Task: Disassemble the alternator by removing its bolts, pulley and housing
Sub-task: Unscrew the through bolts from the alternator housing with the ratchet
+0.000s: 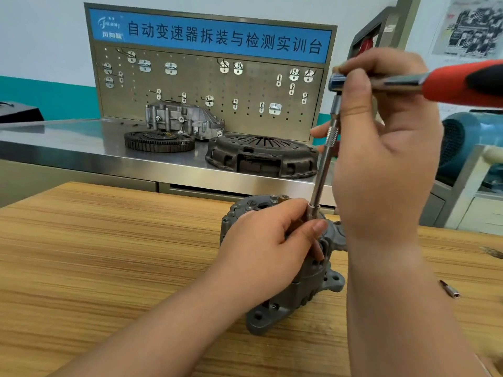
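Observation:
A grey cast alternator (pixel 304 289) stands on the wooden table (pixel 109 254), right of centre. My left hand (pixel 266 246) lies over its top and grips it, thumb next to a small socket (pixel 313 210). A long steel extension bar (pixel 324 164) rises from that socket to a ratchet head (pixel 336 83). The ratchet has a red and black handle (pixel 468 83) that points right. My right hand (pixel 386 148) closes around the ratchet head and the upper bar. The bolt under the socket is hidden.
A small steel bit (pixel 450 289) lies on the table to the right. Behind stands a steel bench (pixel 68 142) with a clutch pressure plate (pixel 261 156), a toothed flywheel (pixel 159 141), a grey housing (pixel 185 119) and a pegboard (pixel 209 85). A blue machine (pixel 462 142) stands at right.

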